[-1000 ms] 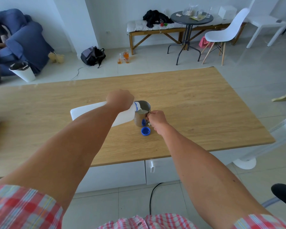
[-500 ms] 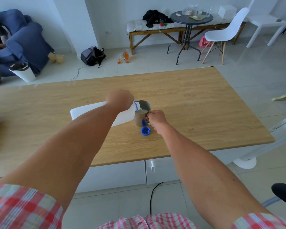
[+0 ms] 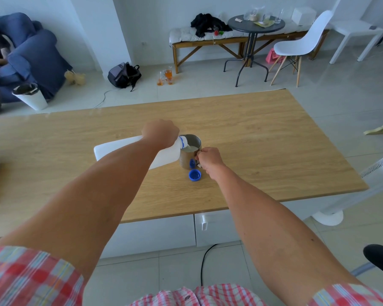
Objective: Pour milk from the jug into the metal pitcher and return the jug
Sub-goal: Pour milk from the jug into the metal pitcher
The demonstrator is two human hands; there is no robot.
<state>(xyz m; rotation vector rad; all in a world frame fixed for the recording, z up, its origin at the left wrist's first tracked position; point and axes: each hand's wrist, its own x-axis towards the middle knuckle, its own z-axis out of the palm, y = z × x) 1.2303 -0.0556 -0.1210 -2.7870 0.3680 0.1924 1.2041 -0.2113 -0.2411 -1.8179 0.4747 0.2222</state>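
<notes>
A white plastic milk jug [image 3: 117,147] is tipped nearly flat above the wooden table [image 3: 263,140], its blue-ringed mouth over the rim of the metal pitcher [image 3: 187,159]. My left hand [image 3: 160,134] grips the jug near its neck. Milk runs from the mouth, and white milk shows inside the pitcher. My right hand [image 3: 209,160] holds the pitcher's handle on its right side. The jug's blue cap [image 3: 195,175] lies upside down on the table just in front of the pitcher.
A white fan [image 3: 363,186] stands off the table's right edge. White drawers [image 3: 217,230] sit under the near edge, with a black cable on the floor. Beyond the table stand a blue armchair [image 3: 31,54], a backpack, glasses of drink, a bench and a white chair.
Almost nothing has moved. The jug stays tipped over the pitcher and both hands keep their hold.
</notes>
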